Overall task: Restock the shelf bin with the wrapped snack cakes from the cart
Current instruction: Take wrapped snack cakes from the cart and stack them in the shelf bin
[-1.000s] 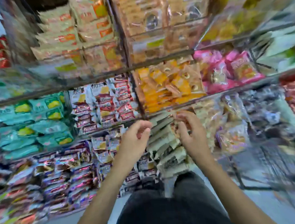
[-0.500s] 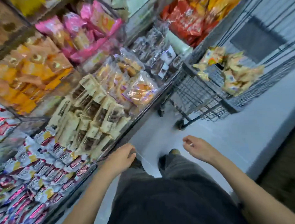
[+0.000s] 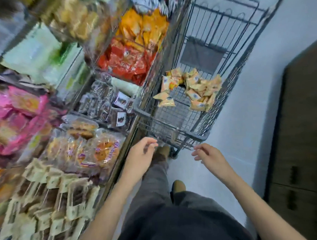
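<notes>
A grey wire cart (image 3: pixel 174 122) stands in the aisle ahead of me. Several small yellow-and-cream wrapped snack cakes (image 3: pixel 198 90) lie in a loose pile in its basket. My left hand (image 3: pixel 140 155) hovers just short of the cart's near rim, fingers apart, holding nothing. My right hand (image 3: pixel 209 156) hangs to the right of it, also empty with fingers spread. The shelf bin of cream-wrapped cakes (image 3: pixel 54 200) that I was handling sits at the lower left. Both hands are apart from the cart and from the cakes.
Shelf bins run along the left: pink packs (image 3: pixel 17 115), clear-wrapped round cakes (image 3: pixel 93 151), dark brown packs (image 3: pixel 108 105), red and orange packs (image 3: pixel 131 55). A dark wooden cabinet (image 3: pixel 303 131) lines the right. Pale floor (image 3: pixel 232 134) lies between. My legs and shoes are below.
My view has swung right from the shelf to the cart. Both hands left the cream-wrapped cakes' bin, dropped low, and now reach toward the cart's near rim, empty.
</notes>
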